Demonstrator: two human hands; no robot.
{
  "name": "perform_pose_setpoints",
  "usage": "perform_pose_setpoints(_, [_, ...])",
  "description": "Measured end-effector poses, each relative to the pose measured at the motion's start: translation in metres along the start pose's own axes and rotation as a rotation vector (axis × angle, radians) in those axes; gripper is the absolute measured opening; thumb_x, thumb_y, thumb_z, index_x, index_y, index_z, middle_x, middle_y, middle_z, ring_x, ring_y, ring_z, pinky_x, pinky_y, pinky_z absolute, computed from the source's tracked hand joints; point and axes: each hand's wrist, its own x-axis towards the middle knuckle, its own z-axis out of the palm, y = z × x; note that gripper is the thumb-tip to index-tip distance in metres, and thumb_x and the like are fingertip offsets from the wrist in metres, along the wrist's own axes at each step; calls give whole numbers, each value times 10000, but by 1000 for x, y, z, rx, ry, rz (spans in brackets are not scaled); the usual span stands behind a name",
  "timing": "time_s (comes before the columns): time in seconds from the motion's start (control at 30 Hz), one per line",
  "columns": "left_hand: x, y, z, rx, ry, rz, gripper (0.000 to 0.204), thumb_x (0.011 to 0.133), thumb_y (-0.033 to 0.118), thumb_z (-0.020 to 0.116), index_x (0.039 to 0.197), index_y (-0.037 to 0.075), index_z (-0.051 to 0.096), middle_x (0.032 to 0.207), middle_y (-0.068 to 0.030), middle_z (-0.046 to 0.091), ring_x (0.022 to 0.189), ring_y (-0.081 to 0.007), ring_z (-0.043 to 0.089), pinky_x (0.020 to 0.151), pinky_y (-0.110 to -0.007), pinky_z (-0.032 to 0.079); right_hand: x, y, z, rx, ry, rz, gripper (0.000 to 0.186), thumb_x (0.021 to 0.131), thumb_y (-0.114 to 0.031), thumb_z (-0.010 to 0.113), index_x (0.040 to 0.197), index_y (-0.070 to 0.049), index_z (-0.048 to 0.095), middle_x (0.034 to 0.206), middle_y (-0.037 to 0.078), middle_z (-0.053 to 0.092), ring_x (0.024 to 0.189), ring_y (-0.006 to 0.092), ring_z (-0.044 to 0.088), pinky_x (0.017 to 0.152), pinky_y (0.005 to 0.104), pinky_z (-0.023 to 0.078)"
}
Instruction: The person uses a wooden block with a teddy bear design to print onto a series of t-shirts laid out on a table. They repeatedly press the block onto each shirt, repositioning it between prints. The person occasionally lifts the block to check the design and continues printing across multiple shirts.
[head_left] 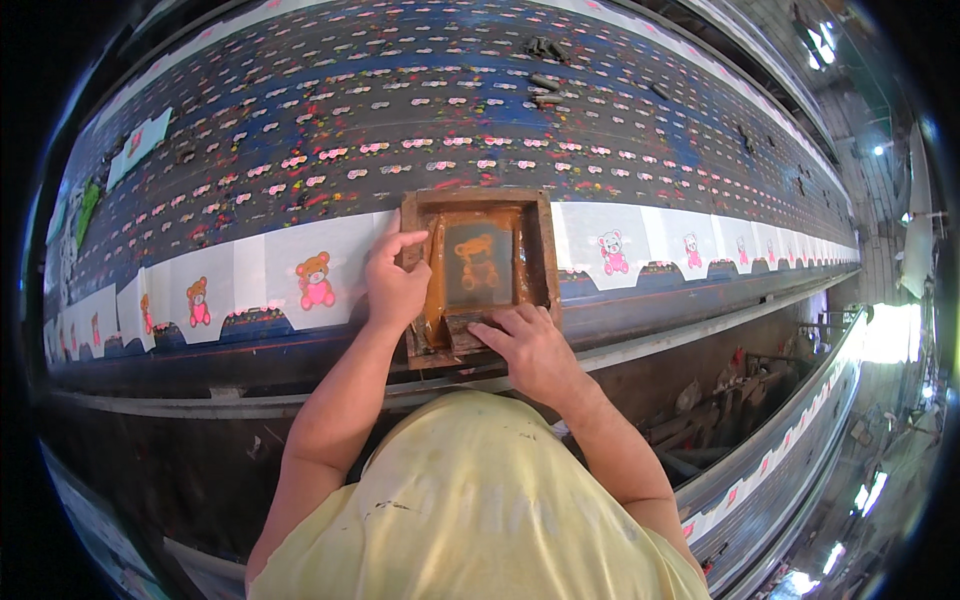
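A wooden screen-printing frame (542, 235), stained orange-brown, lies over the row of white cut pieces in front of me. Its mesh (492, 255) bears a bear figure. My left hand (397, 287) grips the frame's left side, forefinger and thumb curled toward each other. At the frame's near end, my right hand (525, 345) has its fingers over a short wooden squeegee (463, 333). Left of the frame, a white piece (275, 262) carries a brown bear with a pink heart. To the right, another piece (590, 245) shows a bear without brown. The piece under the frame is hidden.
A long dark printing table (400, 120), dotted with small coloured prints, stretches away ahead. Dark scraps (545, 48) lie on its far part. A metal rail (650, 345) runs along the near edge. Another table with white pieces (770, 465) stands at the lower right.
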Motion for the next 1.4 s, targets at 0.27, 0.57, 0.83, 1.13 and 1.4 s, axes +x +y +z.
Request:
perform_pose_setpoints(0.27, [4,2,-2,-51,-25,-29,262,874,-128,715,1084,11,791,1801,-313,477,1688,-401,468,1346,-459,420,-16,14,5,200,223,-26,506,833,35,841,1326,-74,820,1294,129,796,1213,379,728,1033,515,580])
perform_pose_setpoints(0.57, [-3,33,50,-223,-25,71,319,879,-218,664,1104,-4,737,1842,-343,380,1717,-369,419,1374,-453,361,-65,70,6,328,474,-25,405,843,40,892,1233,-55,840,1289,136,818,1216,377,752,1054,520,595])
perform_pose_setpoints(0.83, [-9,50,182,-114,-24,108,299,868,-170,713,1103,2,782,1817,-335,431,1729,-408,392,1387,-473,361,-133,170,-32,334,569,-6,412,829,80,894,1214,-55,839,1266,141,830,1226,388,770,1048,508,598])
perform_pose_setpoints(1.13, [-14,58,256,-393,-49,-96,345,847,-237,650,1115,-26,710,1862,-305,371,1730,-364,403,1383,-432,356,-170,245,-59,408,543,-89,399,850,86,849,1227,-44,836,1284,137,823,1239,375,757,1057,513,585])
perform_pose_setpoints(1.4, [-18,68,257,-412,-49,-175,352,837,-239,648,1106,-13,679,1869,-275,383,1709,-329,446,1350,-422,401,-164,255,-74,375,476,-156,482,808,144,793,1254,-37,822,1296,139,811,1228,373,753,1031,517,582])
